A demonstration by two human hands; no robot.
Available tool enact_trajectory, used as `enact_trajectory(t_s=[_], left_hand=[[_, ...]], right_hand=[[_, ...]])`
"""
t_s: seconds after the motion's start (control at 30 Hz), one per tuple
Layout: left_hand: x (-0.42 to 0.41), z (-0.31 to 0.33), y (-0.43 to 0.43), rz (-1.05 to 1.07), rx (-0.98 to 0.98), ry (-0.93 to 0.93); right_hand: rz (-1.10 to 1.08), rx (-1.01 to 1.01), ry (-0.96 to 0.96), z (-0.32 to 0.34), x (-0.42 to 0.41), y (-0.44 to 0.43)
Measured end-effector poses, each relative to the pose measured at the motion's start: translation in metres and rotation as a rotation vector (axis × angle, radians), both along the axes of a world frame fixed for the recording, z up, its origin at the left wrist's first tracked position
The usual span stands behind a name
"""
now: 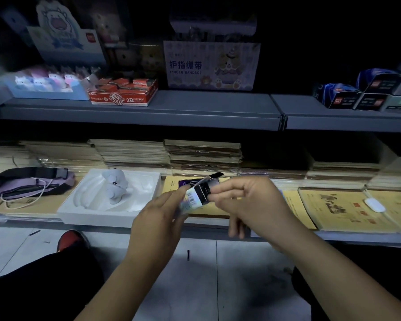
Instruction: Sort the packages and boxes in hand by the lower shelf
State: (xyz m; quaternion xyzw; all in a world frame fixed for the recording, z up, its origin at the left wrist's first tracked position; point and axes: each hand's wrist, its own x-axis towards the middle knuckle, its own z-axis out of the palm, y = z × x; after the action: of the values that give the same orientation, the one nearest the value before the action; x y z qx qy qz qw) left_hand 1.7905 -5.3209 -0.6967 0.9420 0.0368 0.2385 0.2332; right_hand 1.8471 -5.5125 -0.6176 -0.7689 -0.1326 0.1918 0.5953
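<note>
Stationery shelves (148, 105) stand beyond both hands; left hand (158, 218) grips a small box (198, 193), right hand (248, 200) pinches its open end, flap (214, 176) already up, contents still inside.

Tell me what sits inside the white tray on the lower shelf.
A small white plush toy lies in the white tray, on its moulded recesses. The tray surface beneath the toy is covered.

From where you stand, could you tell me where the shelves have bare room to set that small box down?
Upper shelf: a bare strip along its front edge, widest between the red 2B box and the dark boxes at right. Lower shelf: crowded; notebook stacks behind, the white tray, purple pouch and yellow booklets in front.
</note>
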Motion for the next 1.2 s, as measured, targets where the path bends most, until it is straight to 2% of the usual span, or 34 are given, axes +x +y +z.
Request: enact_trajectory(t_s=[0.1, 0.23, 0.47, 0.67, 0.93, 1.1, 1.2], left_hand=[[-0.002, 0.002, -0.001, 0.008, -0.266, 0.061], [-0.002, 0.006, -0.005, -0.089, -0.519, 0.103], [-0.001, 0.010, -0.010, -0.171, -0.725, 0.163], [-0.005, 0.019, -0.010, -0.289, -0.932, 0.183], [-0.007, 0.027, -0.003, -0.443, -1.041, 0.221], [-0.008, 0.027, 0.001, -0.475, -1.055, 0.307], [-0.009, 0.030, 0.002, -0.492, -1.070, 0.327]], right_hand=[[-0.114, -0.014, -0.170, -0.005, 0.008, -0.003], [-0.163, -0.056, -0.234, -0.015, 0.014, -0.002], [-0.139, -0.058, -0.338, -0.016, 0.015, -0.002], [-0.076, -0.058, -0.336, -0.015, 0.012, -0.003], [0.017, 0.099, -0.192, -0.007, 0.009, -0.003], [-0.003, 0.199, -0.170, -0.004, 0.006, -0.001], [-0.044, 0.255, -0.221, -0.006, 0.006, 0.000]])
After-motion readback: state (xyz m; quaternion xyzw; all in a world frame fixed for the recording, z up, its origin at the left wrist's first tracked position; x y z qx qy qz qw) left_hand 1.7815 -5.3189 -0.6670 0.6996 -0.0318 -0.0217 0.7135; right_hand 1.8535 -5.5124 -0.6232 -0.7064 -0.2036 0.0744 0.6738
